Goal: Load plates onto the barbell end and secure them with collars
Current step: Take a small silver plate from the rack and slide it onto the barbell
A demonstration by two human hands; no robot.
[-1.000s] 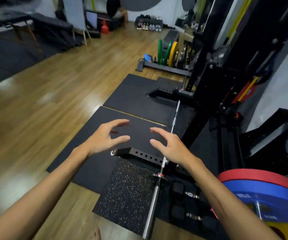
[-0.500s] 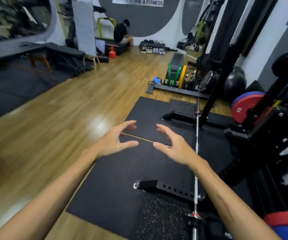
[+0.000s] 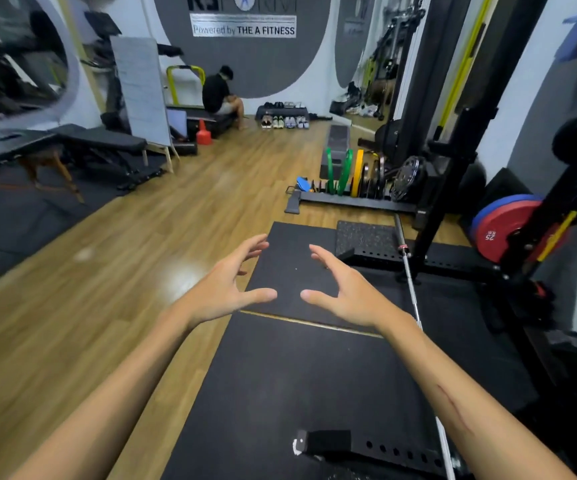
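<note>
Reaching out over the black mat [image 3: 301,368], I hold both hands in front of me with nothing in them: my left hand [image 3: 224,289] and right hand [image 3: 346,292] face each other, each grip spread wide, fingers curled as if sizing up a plate, thumbs nearly meeting but apart. Nothing of the job looks done yet, as far as I can judge. The barbell [image 3: 410,282] lies on the floor to my right, running away from me past the rack upright [image 3: 453,181]; the far sleeve beyond its red-marked collar ring carries no plate, and the near end is cut off at the bottom edge, so I cannot tell what sits there. Plates wait well apart from my hands: a red plate [image 3: 498,233] with a blue one behind it hangs on the rack at right, and green, yellow and dark discs stand upright in the floor rack [image 3: 353,199] ahead, across the wood floor [image 3: 107,271]. No collars show that I can make out. Left to do, by my reckoning: fetch a plate, slide it on the sleeve, then lock it with a collar. A person sits at the far wall, away from all this.
</note>
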